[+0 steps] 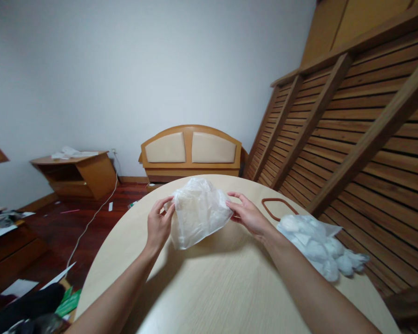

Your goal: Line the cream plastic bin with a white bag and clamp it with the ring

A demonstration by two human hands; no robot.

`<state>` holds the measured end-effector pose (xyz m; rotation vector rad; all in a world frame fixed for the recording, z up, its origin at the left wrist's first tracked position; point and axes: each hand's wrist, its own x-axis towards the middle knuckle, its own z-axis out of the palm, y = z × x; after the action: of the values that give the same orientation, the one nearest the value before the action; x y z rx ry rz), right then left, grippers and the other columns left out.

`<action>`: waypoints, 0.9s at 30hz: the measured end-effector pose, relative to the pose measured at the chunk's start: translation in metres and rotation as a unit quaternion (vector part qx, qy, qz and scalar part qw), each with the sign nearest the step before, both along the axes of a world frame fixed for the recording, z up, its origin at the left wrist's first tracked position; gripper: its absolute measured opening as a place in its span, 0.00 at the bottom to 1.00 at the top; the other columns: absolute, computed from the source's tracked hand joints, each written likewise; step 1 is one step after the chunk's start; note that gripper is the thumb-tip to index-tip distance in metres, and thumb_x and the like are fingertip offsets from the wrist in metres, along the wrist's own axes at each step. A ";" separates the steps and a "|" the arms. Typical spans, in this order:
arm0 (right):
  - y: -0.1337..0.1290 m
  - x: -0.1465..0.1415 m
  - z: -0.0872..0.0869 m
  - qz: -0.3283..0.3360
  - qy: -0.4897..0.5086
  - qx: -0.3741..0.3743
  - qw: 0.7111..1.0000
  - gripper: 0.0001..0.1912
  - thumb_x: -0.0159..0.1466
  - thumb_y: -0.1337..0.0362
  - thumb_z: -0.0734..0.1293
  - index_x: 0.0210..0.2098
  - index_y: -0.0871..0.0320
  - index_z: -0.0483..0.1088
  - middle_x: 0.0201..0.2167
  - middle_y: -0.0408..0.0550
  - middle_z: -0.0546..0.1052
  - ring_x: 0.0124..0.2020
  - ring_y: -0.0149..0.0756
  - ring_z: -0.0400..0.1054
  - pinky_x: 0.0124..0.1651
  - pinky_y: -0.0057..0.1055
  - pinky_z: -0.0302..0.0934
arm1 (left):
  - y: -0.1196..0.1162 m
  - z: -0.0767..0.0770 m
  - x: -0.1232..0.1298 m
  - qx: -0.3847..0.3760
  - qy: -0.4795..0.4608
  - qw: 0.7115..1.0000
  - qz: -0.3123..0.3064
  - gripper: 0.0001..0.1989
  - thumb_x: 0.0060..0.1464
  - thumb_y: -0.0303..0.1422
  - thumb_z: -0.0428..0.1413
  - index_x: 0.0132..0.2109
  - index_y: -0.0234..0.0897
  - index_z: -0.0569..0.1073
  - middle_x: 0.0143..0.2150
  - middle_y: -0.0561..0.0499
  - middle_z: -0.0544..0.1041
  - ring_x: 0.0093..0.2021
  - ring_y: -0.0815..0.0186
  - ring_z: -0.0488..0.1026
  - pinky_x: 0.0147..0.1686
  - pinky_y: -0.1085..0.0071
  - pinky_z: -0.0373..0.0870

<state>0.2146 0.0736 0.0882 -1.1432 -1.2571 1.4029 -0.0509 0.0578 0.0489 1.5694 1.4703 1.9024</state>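
A translucent white plastic bag (200,213) is held up above the round table, crumpled at its top and smoother along its lower edge. My left hand (160,220) pinches its left side between thumb and fingers. On the opposite side, my right hand (247,213) grips the bag's right edge with thumb and fingertips. Whether anything is inside the bag, I cannot tell. To the right of my right hand lies a brown rounded-rectangle ring (264,206). Beside my right forearm rests a heap of bunched whitish plastic bags (320,246).
The pale round table (209,297) fills the foreground. Wooden slatted panels (362,139) lean along the right. Behind stands a padded headboard (191,148). At left are a low cabinet (90,176), a white cable (90,220) and scattered papers (21,287) on the floor.
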 end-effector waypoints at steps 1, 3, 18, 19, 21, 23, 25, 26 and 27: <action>0.003 0.002 -0.003 0.000 -0.016 0.014 1.000 0.17 0.61 0.58 0.70 0.48 0.53 0.67 0.33 0.42 0.78 0.29 0.30 0.71 0.35 0.28 0.65 | 0.001 0.000 0.000 0.001 -0.002 1.000 0.004 0.18 0.53 0.46 0.61 0.44 0.37 0.80 0.45 0.44 0.81 0.47 0.56 0.76 0.43 0.64 0.75; 0.008 0.005 -0.010 0.012 -0.049 0.036 0.998 0.15 0.59 0.55 0.72 0.40 0.55 0.69 0.30 0.42 0.77 0.27 0.30 0.70 0.32 0.28 0.63 | 0.003 -0.002 -0.002 0.002 -0.012 1.000 0.014 0.18 0.53 0.45 0.61 0.45 0.36 0.80 0.45 0.43 0.81 0.47 0.56 0.76 0.46 0.63 0.74; 0.027 0.002 -0.035 -0.030 -0.081 0.159 0.983 0.21 0.58 0.51 0.71 0.44 0.56 0.67 0.32 0.43 0.74 0.29 0.33 0.71 0.33 0.33 0.68 | 0.013 -0.005 -0.001 -0.029 -0.182 0.981 -0.066 0.31 0.42 0.52 0.68 0.47 0.33 0.77 0.41 0.44 0.81 0.41 0.60 0.78 0.40 0.67 0.74; 0.029 0.004 -0.035 -0.039 -0.087 0.166 0.981 0.21 0.59 0.50 0.70 0.45 0.56 0.66 0.32 0.43 0.74 0.29 0.33 0.71 0.33 0.33 0.67 | 0.013 -0.004 -0.001 -0.030 -0.184 0.980 -0.070 0.31 0.41 0.52 0.68 0.47 0.33 0.77 0.41 0.44 0.81 0.41 0.60 0.78 0.40 0.67 0.74; 0.032 0.008 -0.036 -0.054 -0.108 0.177 0.977 0.21 0.61 0.50 0.68 0.47 0.56 0.66 0.31 0.44 0.75 0.28 0.33 0.71 0.33 0.33 0.67 | 0.012 -0.004 0.000 -0.030 -0.187 0.979 -0.081 0.31 0.41 0.52 0.69 0.46 0.33 0.78 0.41 0.45 0.81 0.40 0.61 0.78 0.40 0.68 0.74; 0.034 0.014 -0.037 -0.063 -0.140 0.186 0.971 0.20 0.60 0.52 0.69 0.47 0.56 0.68 0.30 0.43 0.75 0.26 0.34 0.71 0.32 0.33 0.66 | 0.012 -0.004 0.000 -0.030 -0.193 0.976 -0.096 0.31 0.41 0.51 0.69 0.46 0.34 0.78 0.41 0.46 0.81 0.40 0.62 0.78 0.40 0.69 0.74; 0.035 0.020 -0.038 -0.084 -0.175 0.196 0.961 0.18 0.59 0.54 0.69 0.46 0.56 0.69 0.29 0.43 0.75 0.26 0.35 0.70 0.33 0.34 0.66 | 0.011 -0.005 0.000 -0.030 -0.202 0.972 -0.113 0.30 0.42 0.51 0.69 0.46 0.34 0.78 0.41 0.46 0.81 0.39 0.63 0.78 0.39 0.70 0.74; 0.036 0.023 -0.038 -0.101 -0.190 0.203 0.955 0.17 0.60 0.55 0.69 0.45 0.56 0.69 0.30 0.44 0.76 0.27 0.36 0.70 0.34 0.35 0.66 | 0.011 -0.006 -0.001 -0.030 -0.205 0.971 -0.119 0.30 0.42 0.51 0.69 0.47 0.34 0.77 0.41 0.46 0.81 0.39 0.63 0.78 0.39 0.70 0.74; 0.037 0.026 -0.036 -0.121 -0.202 0.211 0.949 0.17 0.61 0.55 0.67 0.46 0.56 0.69 0.32 0.46 0.76 0.28 0.36 0.70 0.36 0.36 0.66 | 0.011 -0.006 -0.001 -0.029 -0.206 0.970 -0.123 0.30 0.43 0.50 0.69 0.47 0.34 0.77 0.41 0.46 0.81 0.38 0.64 0.77 0.38 0.70 0.73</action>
<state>0.2403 0.1103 0.0519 -1.2609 -1.5472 0.6860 -0.0520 0.0687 0.0429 1.1724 1.0905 1.8750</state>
